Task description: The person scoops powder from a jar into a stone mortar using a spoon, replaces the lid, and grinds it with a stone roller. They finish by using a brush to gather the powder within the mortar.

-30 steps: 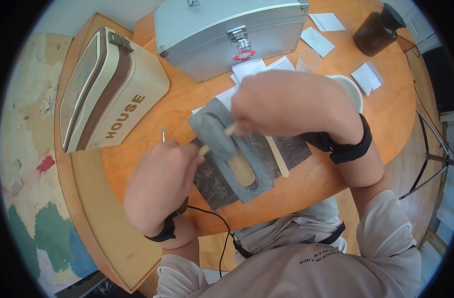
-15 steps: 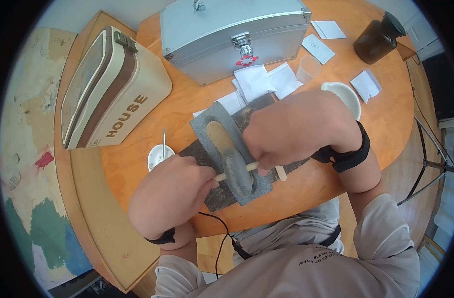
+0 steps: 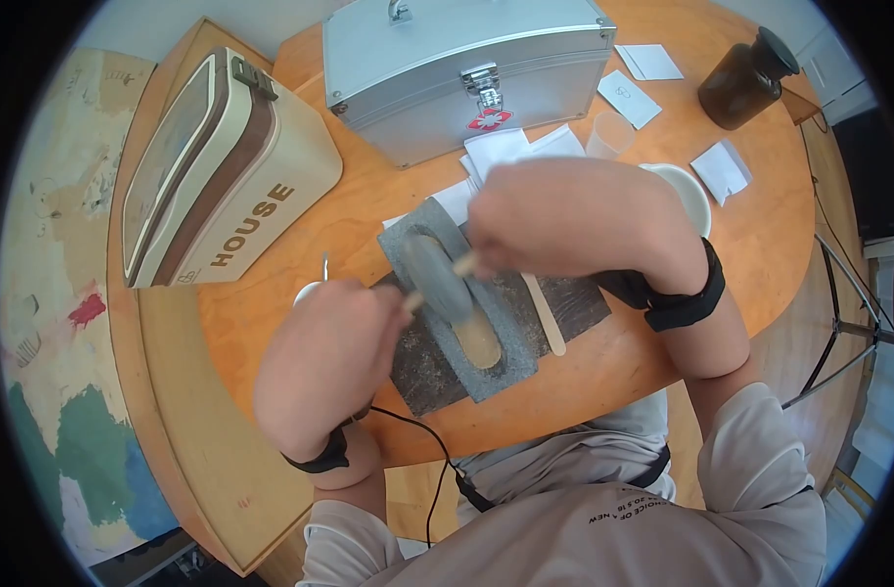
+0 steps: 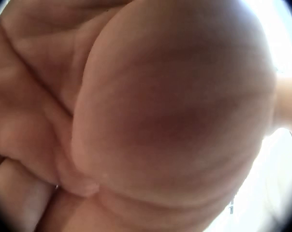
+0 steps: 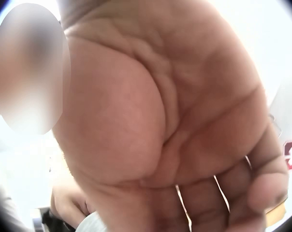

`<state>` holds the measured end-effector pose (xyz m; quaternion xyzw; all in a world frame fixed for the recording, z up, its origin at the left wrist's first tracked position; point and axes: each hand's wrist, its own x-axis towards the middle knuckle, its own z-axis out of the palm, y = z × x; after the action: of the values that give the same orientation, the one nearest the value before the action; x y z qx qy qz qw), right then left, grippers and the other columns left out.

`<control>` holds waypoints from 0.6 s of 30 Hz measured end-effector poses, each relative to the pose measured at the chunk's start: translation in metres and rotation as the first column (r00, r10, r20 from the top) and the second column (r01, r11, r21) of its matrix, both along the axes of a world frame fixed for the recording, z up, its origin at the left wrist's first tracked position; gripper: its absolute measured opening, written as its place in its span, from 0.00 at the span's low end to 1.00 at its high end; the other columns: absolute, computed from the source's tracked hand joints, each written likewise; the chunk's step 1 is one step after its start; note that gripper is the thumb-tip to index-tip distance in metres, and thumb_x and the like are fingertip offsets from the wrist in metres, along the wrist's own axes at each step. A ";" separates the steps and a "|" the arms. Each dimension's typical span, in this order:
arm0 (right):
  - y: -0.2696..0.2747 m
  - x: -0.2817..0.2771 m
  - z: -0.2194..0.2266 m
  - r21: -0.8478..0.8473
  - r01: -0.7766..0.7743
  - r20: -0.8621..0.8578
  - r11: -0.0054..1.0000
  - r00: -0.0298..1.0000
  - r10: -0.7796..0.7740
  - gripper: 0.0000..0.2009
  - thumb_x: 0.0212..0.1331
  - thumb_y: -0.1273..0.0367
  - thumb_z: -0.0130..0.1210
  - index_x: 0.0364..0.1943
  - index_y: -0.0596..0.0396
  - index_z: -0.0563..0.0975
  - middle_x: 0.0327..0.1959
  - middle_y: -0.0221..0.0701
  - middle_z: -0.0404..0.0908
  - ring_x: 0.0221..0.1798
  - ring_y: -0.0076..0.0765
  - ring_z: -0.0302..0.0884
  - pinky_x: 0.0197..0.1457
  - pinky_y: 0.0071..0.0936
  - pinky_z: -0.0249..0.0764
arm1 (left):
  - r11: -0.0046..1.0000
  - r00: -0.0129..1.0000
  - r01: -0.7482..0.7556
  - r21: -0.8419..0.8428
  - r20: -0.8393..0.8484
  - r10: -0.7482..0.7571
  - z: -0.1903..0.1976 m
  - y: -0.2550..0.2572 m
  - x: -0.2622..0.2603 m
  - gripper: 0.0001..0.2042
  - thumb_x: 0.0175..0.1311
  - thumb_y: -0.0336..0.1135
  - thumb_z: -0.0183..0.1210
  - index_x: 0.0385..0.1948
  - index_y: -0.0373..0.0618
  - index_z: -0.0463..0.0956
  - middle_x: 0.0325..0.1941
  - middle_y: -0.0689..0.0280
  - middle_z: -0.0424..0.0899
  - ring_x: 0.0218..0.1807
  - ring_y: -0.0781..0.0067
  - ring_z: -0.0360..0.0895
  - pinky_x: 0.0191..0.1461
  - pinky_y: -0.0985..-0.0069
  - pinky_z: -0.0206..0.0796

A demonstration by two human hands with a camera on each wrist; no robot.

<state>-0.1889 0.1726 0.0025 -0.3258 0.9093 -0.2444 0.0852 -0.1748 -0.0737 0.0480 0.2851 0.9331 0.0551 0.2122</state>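
Observation:
A grey stone grinding wheel (image 3: 437, 284), blurred by motion, sits in the far half of a grey stone trough (image 3: 514, 365). Tan powder (image 3: 479, 344) lines the groove at the near end. Out of each side of the wheel comes a pale wooden handle (image 3: 464, 264). My left hand (image 3: 329, 342) pinches its left end, and my right hand (image 3: 564, 220) grips the right end. Most fingertips are hidden under the hands from above. The left palm (image 4: 175, 111) and right palm (image 5: 151, 121) fill the wrist views; the wheel shows in neither.
Under the trough lies a dark mat (image 3: 419, 377), with a wooden stick (image 3: 547, 318) beside the trough. Behind are white papers (image 3: 496, 147) and a silver case (image 3: 437, 117). A white bowl (image 3: 696, 201), plastic cup (image 3: 611, 135) and dark jar (image 3: 745, 83) stand right; a cream HOUSE box (image 3: 271, 186) stands left.
The wheel rolled from the trough's far half to its near end, then back to the far half. Both hands moved with it and kept hold of the handle.

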 end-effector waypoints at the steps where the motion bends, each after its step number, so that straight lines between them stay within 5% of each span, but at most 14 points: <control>1: -0.002 -0.002 -0.001 -0.029 0.040 -0.068 0.999 0.997 -0.042 0.14 0.61 0.62 0.64 0.29 0.61 0.84 0.28 0.44 0.83 0.36 0.55 0.82 0.40 0.44 0.77 | 1.000 0.996 -0.023 0.018 -0.084 0.025 -0.003 -0.001 -0.002 0.09 0.67 0.33 0.62 0.30 0.37 0.84 0.25 0.48 0.81 0.33 0.44 0.81 0.39 0.54 0.74; 2: -0.003 -0.003 -0.001 -0.060 0.078 -0.133 0.995 0.987 -0.085 0.13 0.61 0.62 0.64 0.29 0.60 0.85 0.28 0.44 0.83 0.36 0.55 0.82 0.40 0.45 0.78 | 1.000 0.999 0.009 0.019 -0.051 -0.008 -0.002 -0.001 -0.001 0.09 0.67 0.33 0.61 0.30 0.37 0.84 0.25 0.47 0.81 0.33 0.44 0.81 0.39 0.54 0.74; 5: -0.001 0.004 0.011 0.116 -0.130 0.137 0.985 0.984 0.113 0.14 0.61 0.62 0.64 0.30 0.61 0.85 0.29 0.45 0.84 0.36 0.55 0.82 0.41 0.46 0.78 | 0.991 0.991 0.120 0.058 0.043 -0.123 0.002 -0.002 0.005 0.09 0.67 0.33 0.61 0.30 0.37 0.83 0.25 0.47 0.81 0.32 0.43 0.81 0.38 0.54 0.74; 7: -0.001 0.003 0.028 0.140 -0.172 0.313 0.975 0.942 0.122 0.14 0.61 0.62 0.64 0.29 0.60 0.85 0.29 0.45 0.83 0.36 0.56 0.82 0.41 0.46 0.78 | 0.968 0.969 0.211 0.134 0.099 -0.225 0.003 -0.005 0.007 0.09 0.67 0.32 0.61 0.30 0.37 0.83 0.25 0.46 0.81 0.32 0.43 0.81 0.39 0.54 0.74; 8: -0.001 0.002 0.032 0.148 -0.196 0.399 0.969 0.909 0.123 0.14 0.61 0.61 0.64 0.29 0.60 0.85 0.30 0.45 0.83 0.36 0.56 0.82 0.41 0.45 0.78 | 0.984 0.982 0.153 0.093 0.099 -0.162 0.004 -0.003 0.007 0.09 0.67 0.33 0.61 0.30 0.37 0.83 0.26 0.47 0.81 0.33 0.43 0.81 0.40 0.54 0.74; 10: 0.002 0.006 0.004 -0.017 -0.034 0.082 0.999 0.996 0.035 0.14 0.62 0.61 0.64 0.30 0.59 0.85 0.30 0.43 0.84 0.38 0.54 0.83 0.42 0.45 0.78 | 0.999 0.995 0.033 0.012 0.089 -0.034 0.007 0.002 0.004 0.09 0.67 0.33 0.61 0.30 0.37 0.84 0.27 0.47 0.81 0.35 0.44 0.81 0.42 0.54 0.74; 13: 0.001 0.006 -0.002 -0.090 0.019 -0.103 0.996 0.994 -0.028 0.13 0.62 0.61 0.64 0.30 0.58 0.86 0.30 0.42 0.84 0.39 0.53 0.83 0.42 0.44 0.78 | 0.999 0.993 -0.042 0.007 -0.108 0.042 -0.002 -0.003 -0.002 0.09 0.67 0.33 0.61 0.30 0.38 0.84 0.27 0.48 0.81 0.37 0.44 0.81 0.44 0.55 0.74; 14: 0.000 0.004 0.002 -0.075 0.015 -0.117 0.997 0.993 -0.024 0.13 0.62 0.60 0.64 0.30 0.57 0.86 0.30 0.41 0.84 0.39 0.53 0.83 0.42 0.44 0.78 | 1.000 0.999 0.011 0.012 -0.042 -0.010 -0.001 -0.003 -0.001 0.09 0.67 0.33 0.61 0.30 0.38 0.84 0.27 0.48 0.81 0.36 0.44 0.81 0.43 0.55 0.74; 17: -0.003 0.001 0.026 0.176 -0.164 0.336 0.971 0.937 0.097 0.13 0.62 0.61 0.64 0.30 0.58 0.86 0.29 0.41 0.84 0.38 0.53 0.83 0.41 0.45 0.77 | 0.991 0.986 0.128 0.047 0.100 -0.132 0.005 -0.002 0.006 0.09 0.66 0.33 0.61 0.30 0.37 0.84 0.27 0.47 0.81 0.35 0.43 0.81 0.42 0.54 0.74; 18: -0.001 0.001 0.024 0.153 -0.154 0.306 0.976 0.946 0.101 0.13 0.62 0.61 0.64 0.30 0.58 0.86 0.29 0.41 0.84 0.38 0.53 0.83 0.41 0.45 0.77 | 0.988 0.983 0.141 0.063 0.107 -0.147 0.006 -0.001 0.007 0.09 0.66 0.33 0.61 0.30 0.37 0.84 0.27 0.47 0.81 0.35 0.43 0.81 0.41 0.54 0.74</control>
<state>-0.1878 0.1715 0.0268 -0.3350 0.8810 -0.2038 0.2647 -0.1675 -0.0746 0.0543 0.3541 0.8949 0.0812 0.2592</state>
